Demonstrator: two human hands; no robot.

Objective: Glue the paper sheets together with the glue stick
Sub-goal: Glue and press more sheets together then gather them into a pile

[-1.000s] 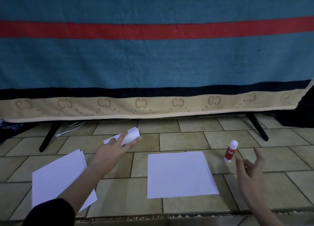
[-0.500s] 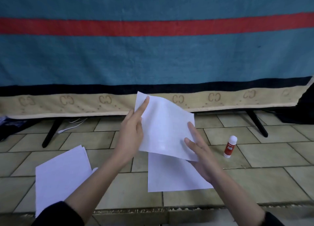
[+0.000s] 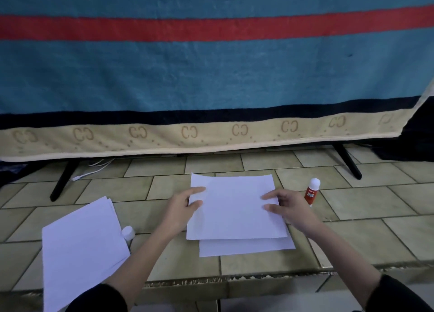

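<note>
- Paper stack [image 3: 82, 250] lies at the far left on the tiled floor [image 3: 375, 229], its sheets fanned slightly at the top corner.
- Just beside the stack's right edge a small white cap [image 3: 128, 232] shows, partly hidden by the paper and by the left forearm.
- Left hand [image 3: 180, 208] holds the left edge of the top sheet [image 3: 234, 208]: index finger and thumb lie on the paper's upper face, the other fingers go out of sight behind the edge, so it looks like a pinch on that edge.
- Top sheet sits over the bottom sheet [image 3: 246, 247], shifted away from the person, so a strip of the lower one shows along the near side.
- Right hand [image 3: 291, 208] holds the right edge of the same sheet, index finger and thumb stretched onto the paper, remaining fingers curled at the margin.
- Glue stick [image 3: 312, 192], white cap over a red label, stands upright just beyond the right hand, apart from both sheets.
- Behind everything hangs a blue blanket [image 3: 211, 77] with a red stripe, and black stand legs [image 3: 347, 162] poke out beneath it.
</note>
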